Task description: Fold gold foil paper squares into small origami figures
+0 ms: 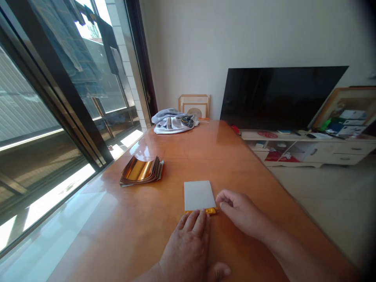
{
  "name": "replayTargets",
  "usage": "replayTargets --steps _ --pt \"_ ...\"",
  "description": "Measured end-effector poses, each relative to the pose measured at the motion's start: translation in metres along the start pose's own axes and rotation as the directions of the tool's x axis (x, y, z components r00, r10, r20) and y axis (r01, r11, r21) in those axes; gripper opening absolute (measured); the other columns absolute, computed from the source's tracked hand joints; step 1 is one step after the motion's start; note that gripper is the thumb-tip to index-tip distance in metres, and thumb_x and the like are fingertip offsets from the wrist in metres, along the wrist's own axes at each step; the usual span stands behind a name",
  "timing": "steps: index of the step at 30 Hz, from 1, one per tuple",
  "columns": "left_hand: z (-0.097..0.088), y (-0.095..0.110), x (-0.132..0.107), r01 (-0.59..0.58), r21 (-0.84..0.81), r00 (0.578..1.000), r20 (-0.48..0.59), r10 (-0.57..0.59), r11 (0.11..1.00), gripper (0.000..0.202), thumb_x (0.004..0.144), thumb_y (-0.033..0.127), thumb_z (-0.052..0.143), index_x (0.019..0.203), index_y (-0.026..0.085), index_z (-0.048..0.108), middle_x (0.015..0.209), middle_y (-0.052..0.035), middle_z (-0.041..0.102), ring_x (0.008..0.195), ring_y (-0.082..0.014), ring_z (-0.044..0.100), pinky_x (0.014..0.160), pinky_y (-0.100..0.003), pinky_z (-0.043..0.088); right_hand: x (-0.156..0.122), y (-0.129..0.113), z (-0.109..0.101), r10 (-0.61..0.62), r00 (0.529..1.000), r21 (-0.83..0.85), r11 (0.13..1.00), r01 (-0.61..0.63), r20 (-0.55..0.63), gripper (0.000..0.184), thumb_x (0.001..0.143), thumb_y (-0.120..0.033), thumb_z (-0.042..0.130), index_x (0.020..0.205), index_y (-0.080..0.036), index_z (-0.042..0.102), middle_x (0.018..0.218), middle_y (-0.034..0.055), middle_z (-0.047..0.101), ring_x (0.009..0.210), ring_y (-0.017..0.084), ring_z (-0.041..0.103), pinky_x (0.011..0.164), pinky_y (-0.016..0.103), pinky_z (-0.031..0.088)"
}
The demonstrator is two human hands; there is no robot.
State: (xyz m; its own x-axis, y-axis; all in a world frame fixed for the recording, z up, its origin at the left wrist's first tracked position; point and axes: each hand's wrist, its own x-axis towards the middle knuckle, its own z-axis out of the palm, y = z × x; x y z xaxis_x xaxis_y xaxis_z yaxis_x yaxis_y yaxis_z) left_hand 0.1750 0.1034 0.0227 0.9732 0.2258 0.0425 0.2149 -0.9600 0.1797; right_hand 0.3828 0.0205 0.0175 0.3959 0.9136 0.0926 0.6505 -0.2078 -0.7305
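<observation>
A sheet of paper point(199, 195) lies on the table in front of me, its pale grey side up. Along its near edge runs a narrow folded strip of shiny gold point(210, 211). My left hand point(189, 239) is laid over this strip, fingers stretched out and pressing on it, thumb apart to the right. Just beyond the strip's right end, my right hand point(239, 213) hovers or rests with its fingers loosely curled in. I see nothing between them. A stack of shiny gold-faced sheets point(139, 170), curved upward at the sides, lies farther off to the left.
The wooden table point(188, 150) has its right edge beyond my right arm. A bundle of grey cloth point(174, 122) lies at its far end, before framed pictures point(194, 105). A large television point(279, 98) stands on a white cabinet point(326, 150). Sliding glass doors point(73, 98) line the left.
</observation>
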Motion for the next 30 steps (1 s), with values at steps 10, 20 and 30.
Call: replayTargets --steps 10,20,30 --pt "0.004 -0.002 0.001 -0.025 0.018 1.0 -0.019 0.025 1.0 0.096 0.086 0.08 0.034 0.148 0.008 0.045 0.149 -0.0206 0.048 0.134 -0.0361 0.045 0.114 -0.049 0.035 -0.034 -0.033 -0.018 -0.117 0.978 -0.328 0.929 0.169 0.172 0.048 0.085 -0.016 0.05 0.125 -0.035 0.069 0.105 0.0028 0.078 0.092 0.022 0.071 0.082 0.03 0.048" --pt "0.006 -0.004 0.001 -0.05 0.034 0.999 -0.019 0.051 0.998 0.093 0.087 0.078 0.039 0.147 0.007 0.046 0.146 -0.0207 0.052 0.135 -0.0352 0.045 0.115 -0.048 0.036 -0.045 -0.033 -0.01 -0.083 0.979 -0.481 0.861 0.166 0.189 0.038 0.085 -0.018 0.05 0.113 -0.031 0.071 0.096 0.0031 0.078 0.08 0.023 0.071 0.07 0.03 0.044" --pt "0.0 -0.001 0.002 -0.015 0.018 0.999 0.032 0.015 1.0 0.094 0.087 0.078 0.038 0.147 0.007 0.046 0.148 -0.0209 0.05 0.135 -0.036 0.046 0.114 -0.049 0.037 -0.047 -0.031 -0.008 -0.068 0.981 -0.462 0.875 0.147 0.182 0.043 0.084 -0.017 0.051 0.12 -0.032 0.07 0.096 0.0038 0.079 0.08 0.022 0.071 0.072 0.03 0.045"
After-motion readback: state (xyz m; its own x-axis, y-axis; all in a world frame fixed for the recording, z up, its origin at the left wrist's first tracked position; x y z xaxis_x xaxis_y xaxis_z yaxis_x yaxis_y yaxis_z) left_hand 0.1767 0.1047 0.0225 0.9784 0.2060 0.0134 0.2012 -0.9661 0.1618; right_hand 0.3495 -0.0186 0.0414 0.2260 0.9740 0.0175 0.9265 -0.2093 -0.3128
